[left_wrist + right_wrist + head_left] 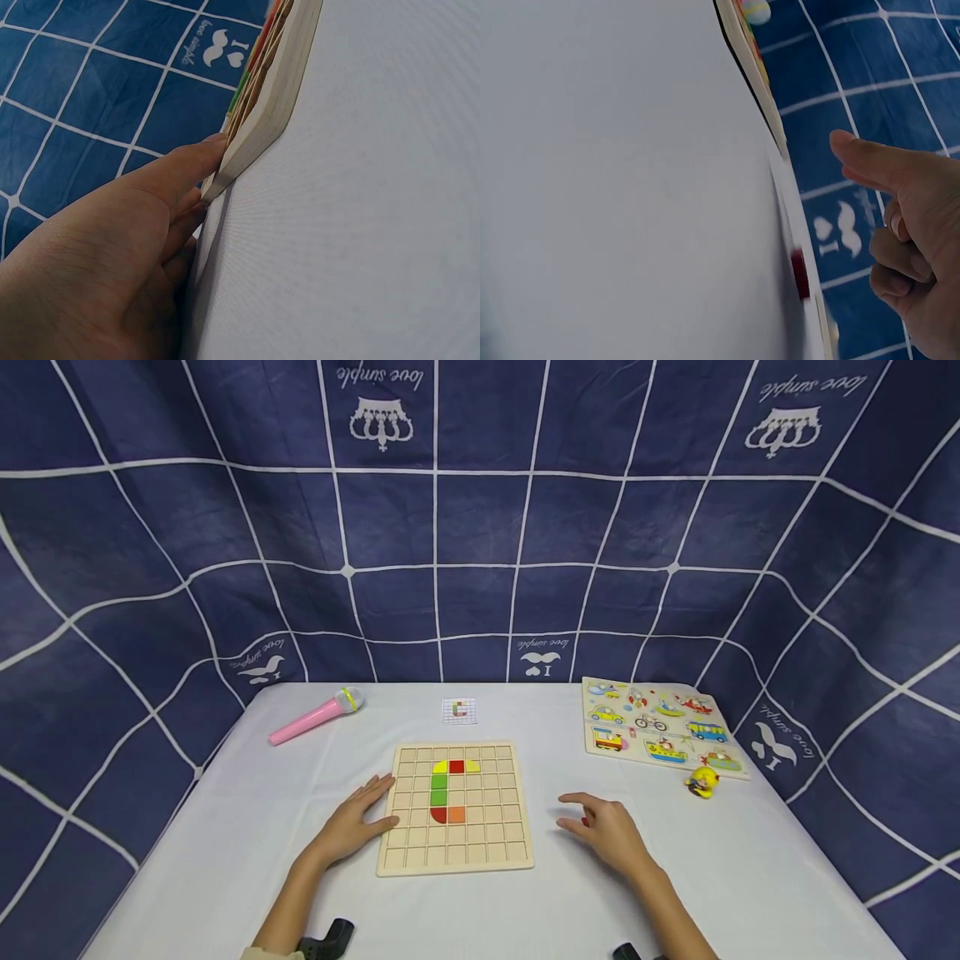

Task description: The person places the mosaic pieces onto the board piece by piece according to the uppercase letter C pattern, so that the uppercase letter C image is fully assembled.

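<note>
A square wooden grid board lies at the middle of the table, with several coloured pieces set in a C shape: yellow corners, a red square, green squares, a dark red corner and an orange square. My left hand rests against the board's left edge, fingers straight and thumb touching the rim. To the right of the board, my right hand hovers with thumb and index finger apart, other fingers curled, holding nothing. Beneath it a small red piece lies on the table, partly hidden in the head view.
Behind the board lies a small printed pattern card. A pink toy microphone lies at the back left. At the back right sit a vehicle puzzle board and a small yellow-topped toy figure. Dark blue checked cloth surrounds the white table.
</note>
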### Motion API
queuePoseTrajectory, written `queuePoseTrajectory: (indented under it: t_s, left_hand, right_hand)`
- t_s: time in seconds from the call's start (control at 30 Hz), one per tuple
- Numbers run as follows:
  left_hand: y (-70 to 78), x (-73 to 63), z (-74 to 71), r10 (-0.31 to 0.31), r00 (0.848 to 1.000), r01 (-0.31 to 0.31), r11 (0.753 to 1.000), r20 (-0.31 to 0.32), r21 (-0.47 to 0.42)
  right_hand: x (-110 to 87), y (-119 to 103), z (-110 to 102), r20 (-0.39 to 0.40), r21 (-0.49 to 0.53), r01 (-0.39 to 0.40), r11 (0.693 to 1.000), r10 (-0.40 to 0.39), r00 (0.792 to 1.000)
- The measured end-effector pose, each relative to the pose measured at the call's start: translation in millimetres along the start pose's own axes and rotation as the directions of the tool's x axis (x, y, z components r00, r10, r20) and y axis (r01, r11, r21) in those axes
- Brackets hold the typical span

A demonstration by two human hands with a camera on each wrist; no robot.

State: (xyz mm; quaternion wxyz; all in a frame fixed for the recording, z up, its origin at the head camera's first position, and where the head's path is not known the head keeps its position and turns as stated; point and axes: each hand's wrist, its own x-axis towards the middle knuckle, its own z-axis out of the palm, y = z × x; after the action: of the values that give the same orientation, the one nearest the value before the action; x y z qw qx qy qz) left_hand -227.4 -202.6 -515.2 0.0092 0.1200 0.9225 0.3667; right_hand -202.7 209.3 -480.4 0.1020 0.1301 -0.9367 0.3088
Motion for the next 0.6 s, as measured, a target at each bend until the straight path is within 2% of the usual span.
queuePoseTrajectory:
  t_s: [0.27, 0.47, 0.6]
  left_hand:
    - [1.0, 0.3, -0.2, 0.003, 1.0, -0.003, 1.0, -0.001, 0.002]
    - [2.4, 0.6, -0.2, -0.014, 1.0, 0.014, 1.0, -0.004, 0.004]
    - [2.3, 0.5, -0.3, -0.008, 1.0, 0.008, 1.0, 0.002, 0.004]
  right_hand:
    - [-18.9, 34, -24, 0.043, -0.004, -0.069, 0.998, 0.07, 0.997]
    - [-25.4, 47, -24, 0.107, 0.005, -0.129, 0.992, 0.128, 0.986]
    - [-24.7, 51, -21, 0.094, -0.009, -0.131, 0.991, 0.131, 0.987]
